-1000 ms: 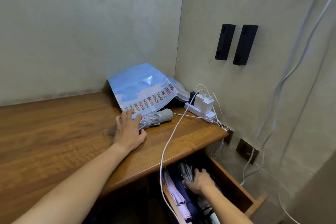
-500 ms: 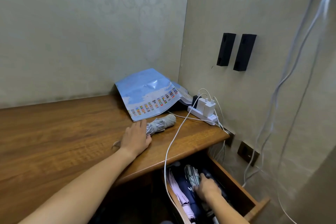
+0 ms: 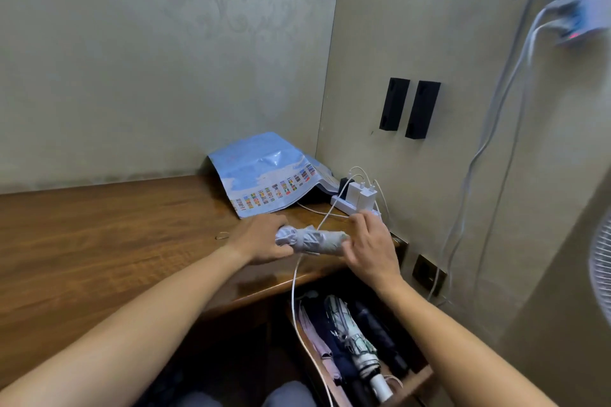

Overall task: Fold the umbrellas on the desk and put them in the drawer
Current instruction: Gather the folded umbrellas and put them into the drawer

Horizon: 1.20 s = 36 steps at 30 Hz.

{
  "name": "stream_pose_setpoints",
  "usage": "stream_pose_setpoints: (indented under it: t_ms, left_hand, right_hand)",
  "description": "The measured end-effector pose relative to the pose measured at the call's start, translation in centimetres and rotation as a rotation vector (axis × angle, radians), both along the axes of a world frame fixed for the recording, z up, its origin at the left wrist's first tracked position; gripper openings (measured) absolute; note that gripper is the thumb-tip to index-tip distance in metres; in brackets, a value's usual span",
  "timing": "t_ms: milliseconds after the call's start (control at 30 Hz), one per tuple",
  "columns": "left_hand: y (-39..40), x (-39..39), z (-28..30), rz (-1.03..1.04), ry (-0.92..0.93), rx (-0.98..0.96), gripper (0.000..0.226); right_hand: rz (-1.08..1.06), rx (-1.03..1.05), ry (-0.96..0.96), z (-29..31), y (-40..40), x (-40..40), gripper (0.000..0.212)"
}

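A folded grey umbrella [image 3: 310, 240] is held lengthwise just above the right end of the wooden desk [image 3: 99, 241]. My left hand [image 3: 264, 239] grips its left end. My right hand [image 3: 368, 246] holds the right end, fingers curled round it. Below the desk edge the drawer [image 3: 420, 377] stands pulled out, and several folded umbrellas lie in it: a pink one [image 3: 317, 343], dark navy ones [image 3: 377, 330] and a white patterned one [image 3: 353, 337].
A white cable [image 3: 294, 284] runs from a power strip with chargers [image 3: 355, 200] across the umbrella and down past the drawer. A blue plastic bag [image 3: 264, 175] leans in the desk corner. Two black blocks [image 3: 410, 109] hang on the right wall. A fan [image 3: 601, 267] stands at the far right.
My right hand left the drawer and rose to take the umbrella's right end. My left hand lifted the umbrella off the desk and drew it toward the front edge.
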<state>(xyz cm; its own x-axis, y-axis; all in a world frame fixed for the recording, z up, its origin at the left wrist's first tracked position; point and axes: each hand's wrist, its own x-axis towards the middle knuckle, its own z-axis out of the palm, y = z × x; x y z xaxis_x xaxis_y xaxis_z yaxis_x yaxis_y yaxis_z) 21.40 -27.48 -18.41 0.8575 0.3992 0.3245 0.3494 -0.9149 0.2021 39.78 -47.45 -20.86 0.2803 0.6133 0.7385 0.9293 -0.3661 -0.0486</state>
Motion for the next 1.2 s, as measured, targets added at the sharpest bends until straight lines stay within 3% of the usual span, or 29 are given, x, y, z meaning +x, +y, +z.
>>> stream_pose_setpoints:
  t_ms: [67, 133, 200, 267, 367, 500, 567, 667, 733, 833, 933, 1067, 1100, 1167, 1200]
  left_hand:
    - [-1.7, 0.0, 1.0, -0.151, 0.072, 0.073, 0.037]
    - [-3.2, 0.1, 1.3, -0.276, 0.099, 0.089, 0.034]
    - [-3.9, 0.4, 1.1, -0.37, 0.092, 0.099, 0.035]
    - [-4.3, 0.4, 0.9, -0.406, 0.119, 0.129, 0.037]
    - [-4.4, 0.4, 0.8, -0.341, 0.165, 0.145, 0.049]
    - [-3.6, -0.4, 0.6, -0.193, 0.261, 0.131, 0.061]
    - [-2.7, -0.9, 0.0, -0.146, 0.317, 0.099, 0.06]
    - [-1.1, -1.5, -1.4, -0.092, 0.308, 0.032, 0.055]
    - [-0.3, -1.6, -2.2, -0.055, 0.272, -0.003, 0.051]
    - [0.2, -1.4, -3.0, -0.018, 0.216, -0.021, 0.047]
    - [0.3, -0.8, -4.0, -0.015, 0.213, -0.044, 0.047]
    - [-0.5, 0.4, -5.3, -0.012, 0.23, -0.106, 0.05]
    - [-1.0, 0.7, -5.5, -0.011, 0.244, -0.119, 0.05]
    - [-1.8, 1.4, -5.9, -0.007, 0.271, -0.126, 0.051]
    - [-2.1, 1.7, -6.2, -0.003, 0.281, -0.13, 0.052]
  right_hand:
    - [0.155, -0.148, 0.039, 1.4, 0.2, -1.2, 0.045]
    - [0.255, -0.46, 0.232, 2.2, 0.3, -2.9, 0.054]
    - [0.24, -0.725, 0.459, 2.0, 0.2, -3.9, 0.05]
    - [0.178, -0.832, 0.586, 2.1, -0.4, -4.4, 0.058]
    - [0.089, -0.884, 0.651, 2.0, -1.3, -4.8, 0.064]
    - [-0.042, -1.028, 0.815, 1.6, -3.2, -3.6, 0.027]
    - [-0.13, -1.099, 0.863, 0.9, -4.0, -2.4, 0.022]
    - [-0.284, -1.26, 0.637, -0.5, -4.8, -0.9, 0.04]
    - [-0.348, -1.255, 0.332, -1.4, -5.0, -0.7, 0.05]
    - [-0.275, -1.166, 0.203, -2.8, -4.8, -1.2, 0.043]
    - [-0.172, -1.115, 0.242, -4.7, -4.4, -1.5, 0.04]
    - [-0.153, -1.235, 0.518, -7.5, -4.0, -1.2, 0.056]
    - [-0.177, -1.222, 0.633, -8.2, -4.1, -1.1, 0.051]
    - [-0.204, -1.177, 0.65, -10.5, -3.9, -0.2, 0.034]
    - [-0.218, -1.121, 0.661, -11.3, -3.8, -0.2, 0.038]
